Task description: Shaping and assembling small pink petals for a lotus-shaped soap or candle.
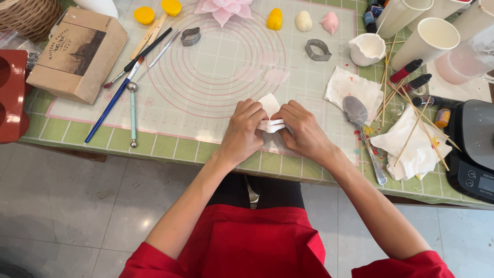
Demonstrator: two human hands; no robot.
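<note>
Both hands meet at the near edge of a translucent work mat [206,77] printed with pink circles. My left hand [243,133] and my right hand [302,129] pinch a small white folded sheet [270,114] between their fingertips, just above the mat. Part of the sheet is hidden by the fingers. A pink flower shape [224,9] lies at the mat's far edge, with yellow [275,19], white [303,21] and pink [330,22] lumps beside it.
A cardboard box [77,51] and brushes and modelling tools [123,77] lie left. A red mould [11,95] sits at the far left. Right of the hands are a spoon [363,135], tissues [417,149], wooden skewers [411,118], paper cups [429,38], a small white cup [366,49] and a black scale [476,149]. Metal cutters [317,50] rest on the mat.
</note>
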